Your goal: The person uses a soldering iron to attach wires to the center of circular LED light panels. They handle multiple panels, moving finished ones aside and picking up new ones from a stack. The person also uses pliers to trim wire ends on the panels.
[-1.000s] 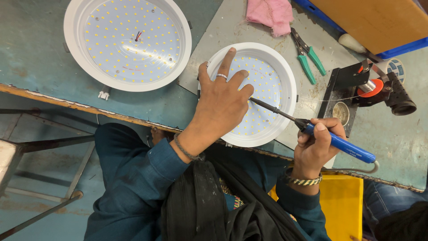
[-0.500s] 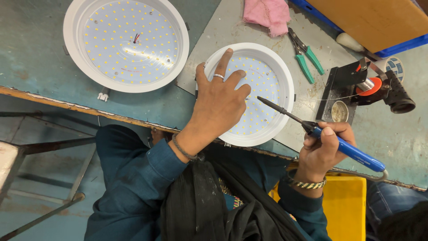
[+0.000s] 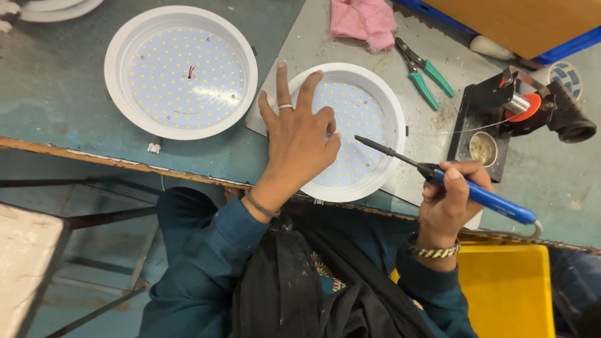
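While left hand [image 3: 300, 141] splays on lamp [image 3: 350, 131] | right hand [image 3: 447, 200] grips soldering iron [image 3: 457, 188] | scuffed teal bench [image 3: 56, 94]

Near lamp [image 3: 350, 131]: lay under left hand [image 3: 300, 138]
Second lamp [image 3: 180, 72]: left of it (apart)
Pliers [image 3: 426, 72]: right, behind soldering iron [image 3: 451, 181]

A small electronics assembly workshop is shown — a place where lamps are soldered by hand. A worn, stained teal workbench [image 3: 56, 94] with a chipped edge is seen, and two round white LED panel lights [image 3: 181, 72] are laid out on it. A blue-handled soldering iron [image 3: 466, 188] is held over one panel, beside a black soldering stand [image 3: 485, 128] with a small tin — green-handled cutters [image 3: 426, 75] and a pink rag [image 3: 363, 22] lie near. A yellow plastic crate [image 3: 510, 288] is kept under the bench.
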